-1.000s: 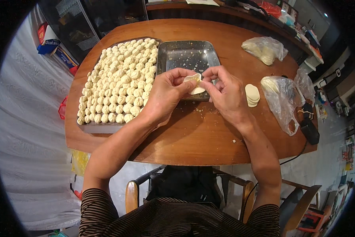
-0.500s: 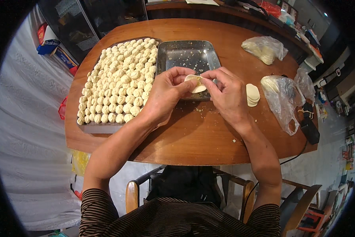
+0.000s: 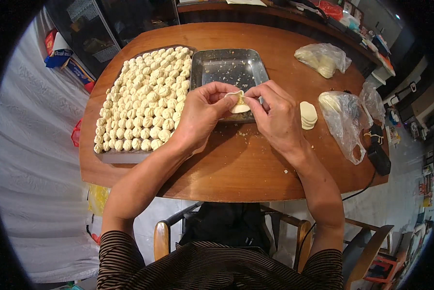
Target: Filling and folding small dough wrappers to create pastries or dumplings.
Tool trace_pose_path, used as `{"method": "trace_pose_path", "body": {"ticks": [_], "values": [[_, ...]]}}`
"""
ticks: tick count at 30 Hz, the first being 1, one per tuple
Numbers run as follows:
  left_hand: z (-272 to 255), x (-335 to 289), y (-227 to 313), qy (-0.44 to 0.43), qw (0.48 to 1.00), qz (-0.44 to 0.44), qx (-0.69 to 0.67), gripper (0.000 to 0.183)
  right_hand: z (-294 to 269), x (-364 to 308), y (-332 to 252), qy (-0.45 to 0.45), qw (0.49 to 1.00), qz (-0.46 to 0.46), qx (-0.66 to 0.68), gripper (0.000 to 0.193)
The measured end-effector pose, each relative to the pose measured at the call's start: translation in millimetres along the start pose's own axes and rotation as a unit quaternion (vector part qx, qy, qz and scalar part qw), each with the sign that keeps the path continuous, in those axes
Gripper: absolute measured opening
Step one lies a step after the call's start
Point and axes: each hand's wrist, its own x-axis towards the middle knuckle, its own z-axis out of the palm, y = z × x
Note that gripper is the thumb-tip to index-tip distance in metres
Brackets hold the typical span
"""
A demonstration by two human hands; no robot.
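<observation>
Between my two hands, over the near edge of a dark metal tray (image 3: 212,59), is a pale round dough wrapper (image 3: 239,107) with yellowish filling in its middle. My left hand (image 3: 202,108) is closed on its left side, the thumb lying over the filling. With thumb and fingertips, my right hand (image 3: 277,113) pinches the wrapper's right upper edge. Crumbs of filling lie in the tray. Many pleated dumplings (image 3: 147,96) stand in close rows on a board at the left. To the right of my right hand lies a small stack of wrappers (image 3: 308,115).
Plastic bags of more wrappers sit at the table's right, one (image 3: 325,60) farther back and one (image 3: 340,113) nearer. By the right edge are a black box-shaped object (image 3: 379,159) and a cable. Crumbs dot the wooden table (image 3: 226,179). Chairs stand at its near side.
The wrapper's upper edge has been drawn up, and its filling shows more. My right fingers have shifted slightly along the rim; the left hand stays nearly still.
</observation>
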Motion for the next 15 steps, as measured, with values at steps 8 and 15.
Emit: {"method": "trace_pose_path", "body": {"ticks": [8, 15], "values": [[0.8, -0.8, 0.7, -0.001, 1.000, 0.010, 0.027, 0.015, 2.7, 0.9, -2.9, 0.011, 0.999, 0.009, 0.041, 0.011], [0.9, -0.6, 2.0, -0.010, 1.000, 0.004, 0.001, 0.018, 3.1, -0.2, 2.0, 0.011, 1.000, 0.000, 0.013, 0.011]]}}
